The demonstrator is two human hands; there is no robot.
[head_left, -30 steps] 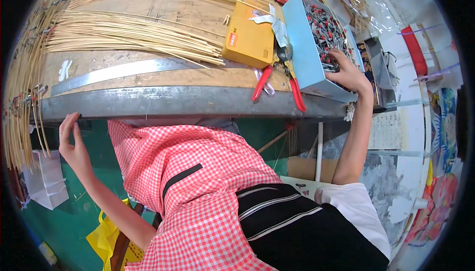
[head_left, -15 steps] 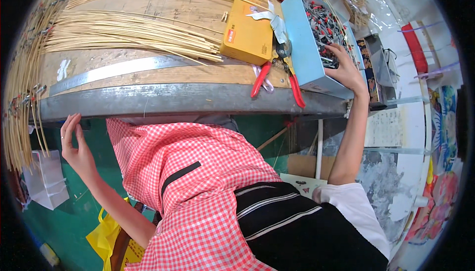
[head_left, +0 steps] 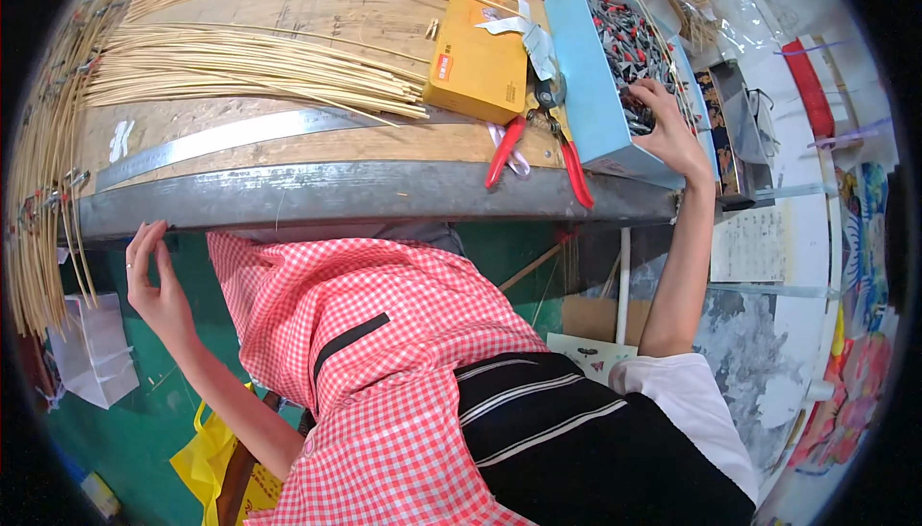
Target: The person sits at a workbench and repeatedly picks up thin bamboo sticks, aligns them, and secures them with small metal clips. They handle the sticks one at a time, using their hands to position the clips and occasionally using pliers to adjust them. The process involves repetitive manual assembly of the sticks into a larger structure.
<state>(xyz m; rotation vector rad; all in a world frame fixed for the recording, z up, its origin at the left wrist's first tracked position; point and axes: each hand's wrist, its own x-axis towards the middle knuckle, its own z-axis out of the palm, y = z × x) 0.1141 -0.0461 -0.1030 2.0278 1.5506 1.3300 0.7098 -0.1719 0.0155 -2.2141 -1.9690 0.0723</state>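
My right hand (head_left: 672, 137) reaches over the near wall of a light blue box (head_left: 588, 74). Small dark grey clips with red parts (head_left: 624, 41) fill the box. Its curved fingers rest among the clips, thumb and fingers apart; no clip is plainly gripped. Lower at the left, my left hand (head_left: 158, 281) is raised just below the table's front edge, palm side inward. Its fingers are stretched, with a ring on one, and nothing shows in them.
Bundles of thin bamboo sticks (head_left: 250, 70) lie on the wooden table beside a steel ruler (head_left: 221, 146). Left of the blue box are a yellow box (head_left: 480, 65) and red-handled pliers (head_left: 576, 175). More sticks with clips (head_left: 43, 238) hang over the left end. A white bag (head_left: 96, 353) stands below.
My right hand has shifted slightly within the box, its fingers a little more curled. My left hand has moved slightly to the right. The whole view has shifted a little.
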